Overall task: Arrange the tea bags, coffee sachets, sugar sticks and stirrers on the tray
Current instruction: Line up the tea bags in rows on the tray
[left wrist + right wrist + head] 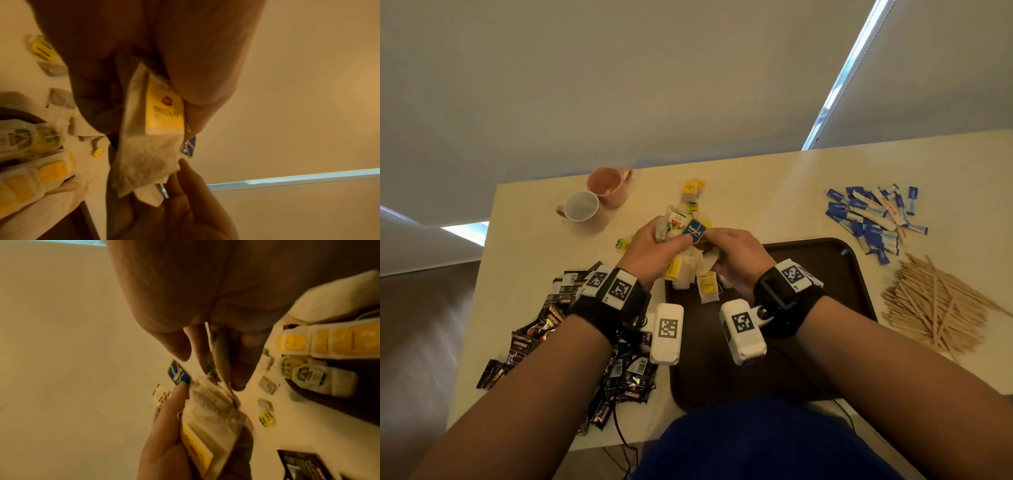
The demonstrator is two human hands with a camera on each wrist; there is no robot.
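My left hand [654, 246] grips a bundle of white tea bags [676, 224] with yellow and blue tags, held above the far left corner of the dark brown tray [825, 267]. In the left wrist view the bundle [148, 146] sits between thumb and fingers. My right hand [736, 253] meets it from the right, and its fingers [238, 369] pinch a single tea bag [220, 356] edge-on at the bundle's top. A few tea bags [707, 286] lie on the tray under the hands. More tea bags [693, 193] lie loose on the table beyond.
Black coffee sachets [544, 329] are piled left of the tray. Blue-and-white sugar sticks [873, 219] lie at the far right, with wooden stirrers [935, 301] heaped nearer me. Two pink mugs [607, 185] stand at the back left. The table [774, 192] ends at a wall.
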